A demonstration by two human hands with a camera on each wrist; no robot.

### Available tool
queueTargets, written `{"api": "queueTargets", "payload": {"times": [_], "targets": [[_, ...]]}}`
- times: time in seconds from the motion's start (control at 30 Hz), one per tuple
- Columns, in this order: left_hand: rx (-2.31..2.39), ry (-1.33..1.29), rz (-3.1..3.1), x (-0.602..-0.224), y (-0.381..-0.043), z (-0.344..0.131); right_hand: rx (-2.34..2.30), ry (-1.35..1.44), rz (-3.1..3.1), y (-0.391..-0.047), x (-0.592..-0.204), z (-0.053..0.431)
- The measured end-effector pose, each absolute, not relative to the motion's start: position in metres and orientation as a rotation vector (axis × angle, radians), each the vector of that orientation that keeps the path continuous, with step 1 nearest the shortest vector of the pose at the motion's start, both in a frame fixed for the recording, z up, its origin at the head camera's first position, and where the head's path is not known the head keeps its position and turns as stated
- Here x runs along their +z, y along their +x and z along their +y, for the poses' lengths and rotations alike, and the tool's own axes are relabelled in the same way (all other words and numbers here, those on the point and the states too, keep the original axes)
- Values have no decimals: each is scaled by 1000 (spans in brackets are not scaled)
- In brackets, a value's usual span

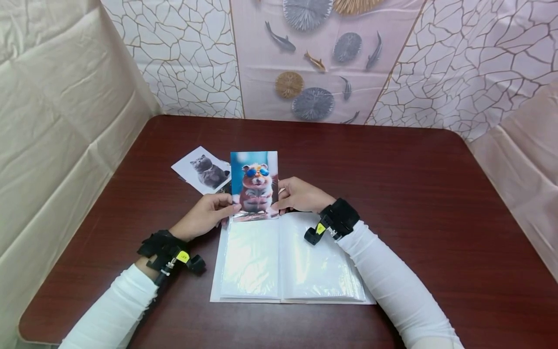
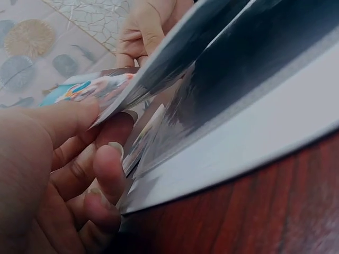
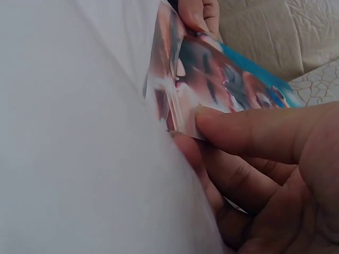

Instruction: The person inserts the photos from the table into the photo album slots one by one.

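A photo of a hamster in sunglasses (image 1: pixel 255 186) stands at the top edge of the left page of an open photo album (image 1: pixel 250 261). My left hand (image 1: pixel 207 213) pinches the photo's lower left side, thumb in front and fingers behind. At the lower right side, my right hand (image 1: pixel 302 195) pinches the same photo. In the left wrist view the left thumb and fingers are at the edge of a raised album sleeve (image 2: pixel 175 58). The right wrist view shows the photo's lower end (image 3: pixel 183 114) at the sleeve's mouth.
A cat photo (image 1: pixel 202 169) lies behind the left hand, with another picture partly hidden under it. The album rests on a dark red wooden table (image 1: pixel 392 169). Patterned cloth (image 1: pixel 187 53) hangs behind the table's far edge.
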State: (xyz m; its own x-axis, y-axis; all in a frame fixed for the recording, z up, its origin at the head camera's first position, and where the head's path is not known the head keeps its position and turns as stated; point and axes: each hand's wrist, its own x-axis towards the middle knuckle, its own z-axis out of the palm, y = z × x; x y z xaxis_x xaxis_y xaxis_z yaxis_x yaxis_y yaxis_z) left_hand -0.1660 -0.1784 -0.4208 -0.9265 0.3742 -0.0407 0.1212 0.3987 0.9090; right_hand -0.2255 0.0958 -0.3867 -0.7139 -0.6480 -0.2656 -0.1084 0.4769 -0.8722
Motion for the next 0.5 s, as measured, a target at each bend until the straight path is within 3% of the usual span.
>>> {"api": "queueTargets", "payload": {"times": [0.33, 0.5], "targets": [[1521, 454, 2428, -420, -165, -178, -1540, -542, 2159, -233, -382, 96], [1520, 459, 2437, -421, -165, -177, -1630, -644, 2157, -239, -375, 95]]}}
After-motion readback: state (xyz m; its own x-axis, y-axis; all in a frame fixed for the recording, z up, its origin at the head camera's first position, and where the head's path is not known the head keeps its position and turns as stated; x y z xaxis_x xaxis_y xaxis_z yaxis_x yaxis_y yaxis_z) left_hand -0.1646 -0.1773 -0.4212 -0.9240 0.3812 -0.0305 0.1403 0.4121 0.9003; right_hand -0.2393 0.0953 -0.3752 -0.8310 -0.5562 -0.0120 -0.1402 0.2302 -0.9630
